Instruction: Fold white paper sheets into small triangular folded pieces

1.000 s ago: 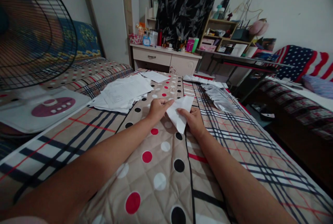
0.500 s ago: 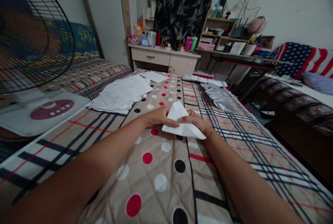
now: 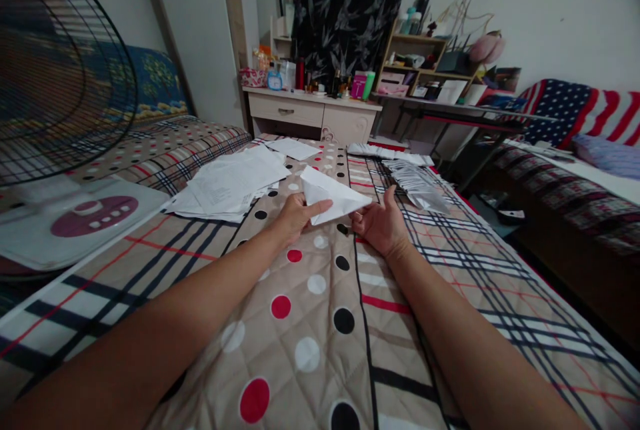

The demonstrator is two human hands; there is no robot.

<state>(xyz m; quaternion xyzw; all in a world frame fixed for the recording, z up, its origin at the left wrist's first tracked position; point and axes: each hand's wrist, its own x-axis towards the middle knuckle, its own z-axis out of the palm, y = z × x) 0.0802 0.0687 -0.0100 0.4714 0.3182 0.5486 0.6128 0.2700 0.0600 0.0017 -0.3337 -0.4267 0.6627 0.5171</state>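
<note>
Left hand point(image 3: 293, 218) pinches the folded paper point(image 3: 336, 194) at 8 o'clock; right hand point(image 3: 382, 223), thumb wide, meets its 4 o'clock tip. Steady pinching should keep creases crisp.

Fan point(image 3: 60, 97) cut by left edge; print point(image 3: 217, 189) on papers point(image 3: 235, 173) illegible; left fingers point(image 3: 320, 207) partly behind folded paper point(image 3: 336, 195)

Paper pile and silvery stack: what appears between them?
In the head view, the folded paper, held by the left hand, with the right hand at its tip, dotted bedcover beneath.
</note>
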